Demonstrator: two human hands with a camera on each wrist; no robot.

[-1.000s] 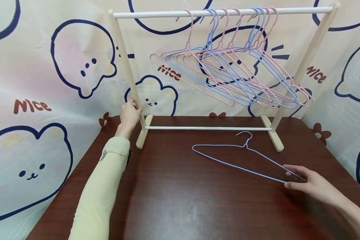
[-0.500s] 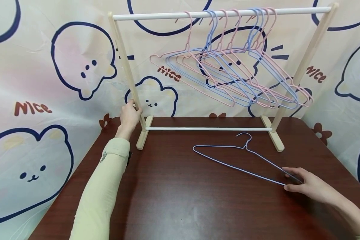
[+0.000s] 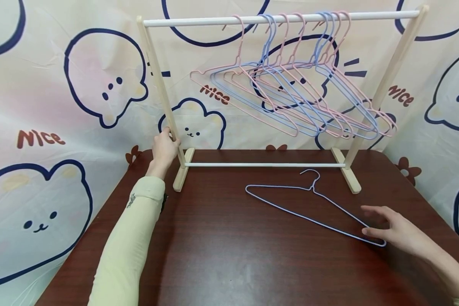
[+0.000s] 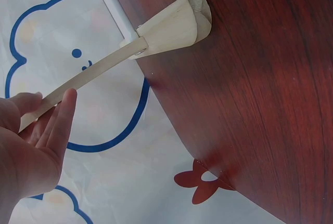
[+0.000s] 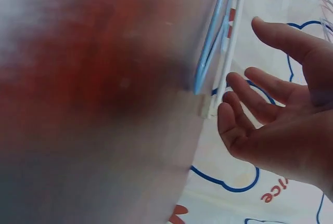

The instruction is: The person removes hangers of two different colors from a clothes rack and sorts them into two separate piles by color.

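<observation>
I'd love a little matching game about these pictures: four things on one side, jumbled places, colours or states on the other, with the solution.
Things
1. Left hand
2. Right hand
3. Loose hanger
4. Top bar

Clues
A. Blue, not hung up
B. White, bearing pink and blue hangers
C. Gripping a wooden post
D. Gripping nothing

Pairs: 1-C, 2-D, 3-A, 4-B

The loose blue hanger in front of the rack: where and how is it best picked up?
The blue hanger is probably best pinched at its right corner, the right grip, open beside it, coming from the right. There the thin wires meet in a narrow rounded end, while the hook points away, toward the rack, and is left free.
</observation>
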